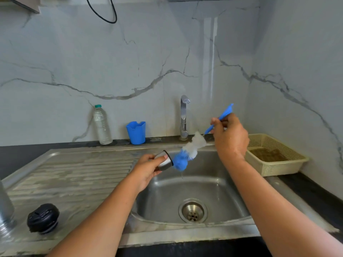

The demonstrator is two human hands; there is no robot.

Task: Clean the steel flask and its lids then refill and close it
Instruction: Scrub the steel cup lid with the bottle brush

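My left hand [146, 168] grips a small steel cup lid [164, 161] on its side above the sink basin [219, 175], its open mouth facing right. My right hand [229, 135] holds the blue handle of a bottle brush [189, 151]. The brush's blue and white bristle head sits right at the lid's mouth. A drip hangs under the blue bristles. A black inner stopper lid [43, 218] rests on the draining board at the lower left. The steel flask body [5, 206] stands at the far left edge, cut off by the frame.
The chrome tap [184, 117] stands behind the basin, and no water runs from it. A blue plastic holder [136, 132] and a clear water bottle [101, 125] stand by the marble wall. A beige plastic basket [274, 154] sits to the right of the sink. The drain [193, 211] lies in the basin.
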